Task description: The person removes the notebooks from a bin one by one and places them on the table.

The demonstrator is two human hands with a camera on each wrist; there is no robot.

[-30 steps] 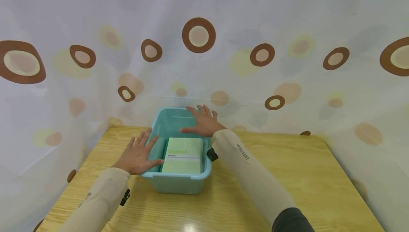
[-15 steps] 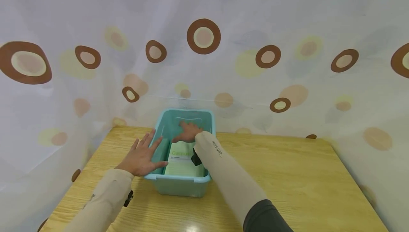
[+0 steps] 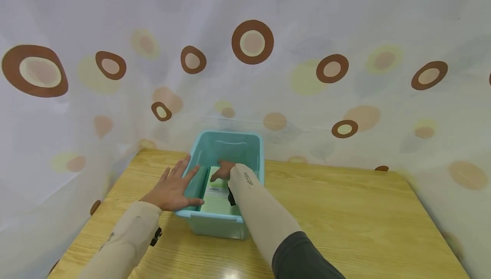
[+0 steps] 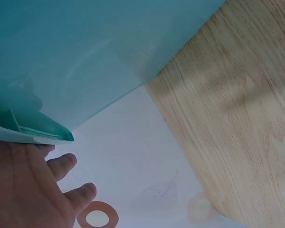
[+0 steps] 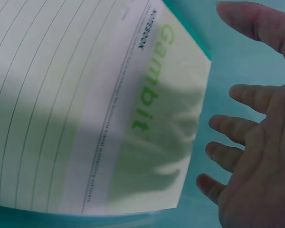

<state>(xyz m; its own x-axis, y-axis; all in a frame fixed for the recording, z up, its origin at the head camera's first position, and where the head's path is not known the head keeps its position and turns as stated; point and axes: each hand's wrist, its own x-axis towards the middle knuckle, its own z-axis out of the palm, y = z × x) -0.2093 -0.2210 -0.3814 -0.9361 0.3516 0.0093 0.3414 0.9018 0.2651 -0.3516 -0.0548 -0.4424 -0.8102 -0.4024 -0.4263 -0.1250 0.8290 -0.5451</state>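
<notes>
A light-blue plastic bin stands on the wooden table. Inside it lies a pale green notebook marked "Gambit", apparently on top of others. My left hand rests on the bin's left rim, fingers spread and thumb pointing inward; in the left wrist view its fingers show under the rim. My right hand is down in the bin by the notebook's far end. From the right wrist, the notebook cover fills the left side, and the fingers hang loosely just past its edge, holding nothing.
The wooden table stretches away to the right of the bin. Behind it hangs a white sheet printed with brown rings and pale spots, which also runs down both sides. The bin's far wall stands near this sheet.
My right hand has gone from above the bin's far right rim down into the bin, toward the notebook's far end. The left hand stays on the left rim. The view has shifted slightly.
</notes>
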